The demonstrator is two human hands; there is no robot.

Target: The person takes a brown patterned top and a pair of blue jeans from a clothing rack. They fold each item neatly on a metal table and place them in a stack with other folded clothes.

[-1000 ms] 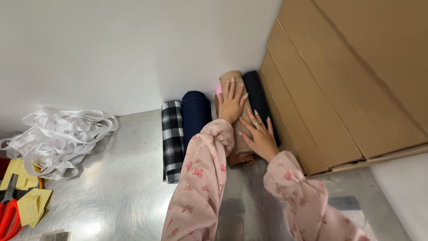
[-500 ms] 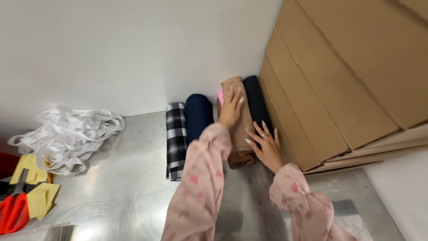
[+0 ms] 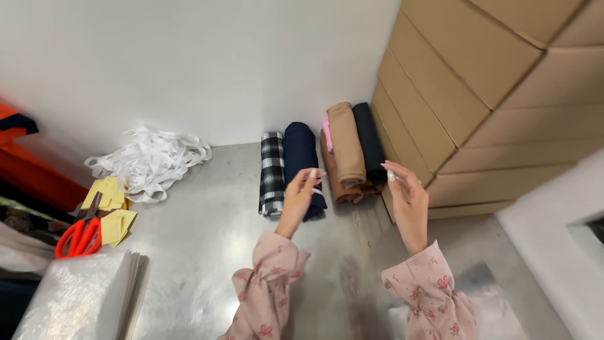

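1. Hovering above the far edge of the steel bench (image 3: 207, 239), our left hand (image 3: 297, 200) hangs over the near end of the navy fabric roll (image 3: 302, 165), fingers loosely curled and parted; its grip holds nothing, though we cannot tell whether the fingertips brush the cloth.
2. Our right hand (image 3: 408, 203) is raised just beside the near ends of the tan fabric roll (image 3: 347, 150) and the black fabric roll (image 3: 370, 148), fingers spread, its grip wide open and empty.
3. We judge these rolls soft and light, easily squashed and liable to unroll if lifted by one end. Taking one around its middle, across the whole roll, looks the safest hold.
4. The rolls lie side by side against the white wall (image 3: 189, 63) at the bench's far edge: a black-and-white checked roll (image 3: 272, 171) on the left, then navy, a pink piece (image 3: 327, 133) mostly hidden, tan stacked on another brown roll, and black.
5. A stack of cardboard boxes (image 3: 453, 107) stands tight against the black roll at the far right corner, leaving little room for fingers on that side.
6. Well apart toward the left edge we see a heap of white ribbon (image 3: 151, 162), yellow paper pieces (image 3: 112, 211), red-handled scissors (image 3: 78, 234), and at the near left corner a stack of plastic-wrapped sheets (image 3: 82, 296).
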